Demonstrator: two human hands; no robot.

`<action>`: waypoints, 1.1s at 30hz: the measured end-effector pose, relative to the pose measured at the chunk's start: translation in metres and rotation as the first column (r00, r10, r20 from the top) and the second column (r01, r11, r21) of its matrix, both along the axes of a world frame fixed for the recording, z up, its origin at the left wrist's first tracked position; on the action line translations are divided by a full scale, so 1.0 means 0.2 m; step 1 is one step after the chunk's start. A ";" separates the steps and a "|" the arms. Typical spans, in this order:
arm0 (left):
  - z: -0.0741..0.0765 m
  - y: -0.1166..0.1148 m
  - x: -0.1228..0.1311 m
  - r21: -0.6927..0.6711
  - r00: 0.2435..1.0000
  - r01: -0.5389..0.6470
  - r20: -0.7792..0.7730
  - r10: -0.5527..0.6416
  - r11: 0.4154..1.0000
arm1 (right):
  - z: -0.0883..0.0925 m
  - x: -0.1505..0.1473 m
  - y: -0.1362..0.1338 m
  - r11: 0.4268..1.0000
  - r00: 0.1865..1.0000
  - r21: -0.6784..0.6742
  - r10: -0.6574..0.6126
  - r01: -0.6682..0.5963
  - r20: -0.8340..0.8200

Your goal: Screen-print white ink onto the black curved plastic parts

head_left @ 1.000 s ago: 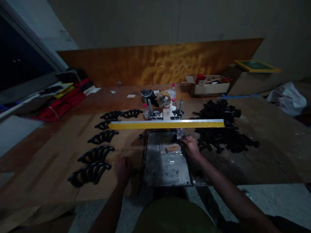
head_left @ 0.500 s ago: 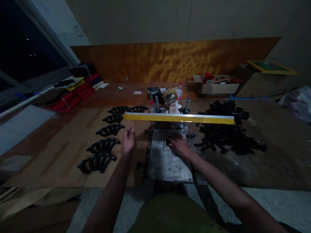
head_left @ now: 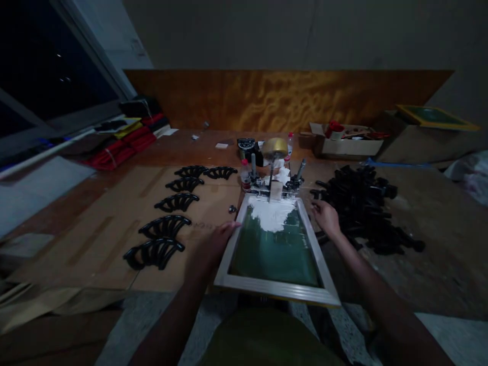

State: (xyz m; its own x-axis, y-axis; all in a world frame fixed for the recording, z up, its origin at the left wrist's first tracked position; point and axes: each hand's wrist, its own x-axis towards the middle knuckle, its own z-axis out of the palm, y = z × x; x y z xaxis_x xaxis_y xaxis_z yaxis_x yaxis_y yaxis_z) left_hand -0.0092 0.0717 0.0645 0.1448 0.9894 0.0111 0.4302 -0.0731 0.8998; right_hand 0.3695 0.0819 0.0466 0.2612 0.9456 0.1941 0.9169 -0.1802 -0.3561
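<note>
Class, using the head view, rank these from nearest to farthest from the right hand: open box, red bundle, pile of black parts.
1. Pile of black parts, beside the right hand.
2. Open box, at the back right.
3. Red bundle, far left.

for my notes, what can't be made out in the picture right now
All in the head view:
What lies beneath the frame: hidden by it.
Grip of the left hand: dark, blurred.
Whether the right hand holds anything: too dim and small.
Right side of the bag: cut off by the picture's edge.
Count within the black pile: its parts overlap in shadow.
</note>
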 end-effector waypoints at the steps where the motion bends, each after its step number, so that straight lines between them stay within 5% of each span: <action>1: -0.04 -0.03 0.00 -0.056 1.000 0.017 0.003 -0.017 0.998 | 0.04 -0.03 0.05 0.997 0.998 0.039 0.065 -0.066 0.012; 4: -0.12 -0.08 0.04 -0.183 0.998 -0.028 0.049 0.037 0.983 | 0.12 -0.24 0.21 0.947 0.950 0.103 0.296 -0.305 0.096; 6: -0.17 -0.08 0.07 -0.232 0.994 -0.051 0.087 0.073 0.971 | 0.15 -0.38 0.30 0.923 0.914 0.007 0.381 -0.386 0.140; 10: -0.27 -0.04 0.07 -0.301 0.978 0.018 0.204 0.046 0.953 | 0.16 -0.49 0.34 0.899 0.904 -0.279 0.392 -0.338 0.168; 18: -0.36 -0.03 0.05 -0.332 0.947 0.018 0.307 0.090 0.943 | 0.11 -0.51 0.17 0.923 0.891 -0.292 0.338 -0.251 0.304; 23: -0.38 -0.03 0.05 -0.315 0.945 0.038 0.319 0.068 0.948 | 0.06 -0.59 0.00 0.769 0.731 -0.302 0.634 -0.563 0.251; 28: -0.36 -0.05 0.05 -0.336 0.958 0.026 0.279 0.074 0.941 | 0.06 -0.48 -0.09 0.601 0.580 -0.251 0.799 -0.759 0.159; 30: -0.33 -0.06 0.05 -0.321 0.961 0.017 0.268 0.074 0.947 | 0.07 -0.45 -0.04 0.624 0.616 -0.229 0.779 -0.747 0.117; 33: -0.27 -0.07 0.06 -0.299 0.964 0.023 0.260 0.059 0.954 | 0.06 -0.48 0.01 0.737 0.722 -0.158 0.676 -0.657 0.147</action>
State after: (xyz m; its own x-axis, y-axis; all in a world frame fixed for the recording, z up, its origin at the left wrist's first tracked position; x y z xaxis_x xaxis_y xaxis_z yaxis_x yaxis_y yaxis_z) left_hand 0.0025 0.0575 0.0096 0.1590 0.9555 -0.2483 0.1741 0.2204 0.9597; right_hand 0.2738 0.0838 0.0579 -0.4746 0.8767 0.0784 0.8574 0.4806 -0.1843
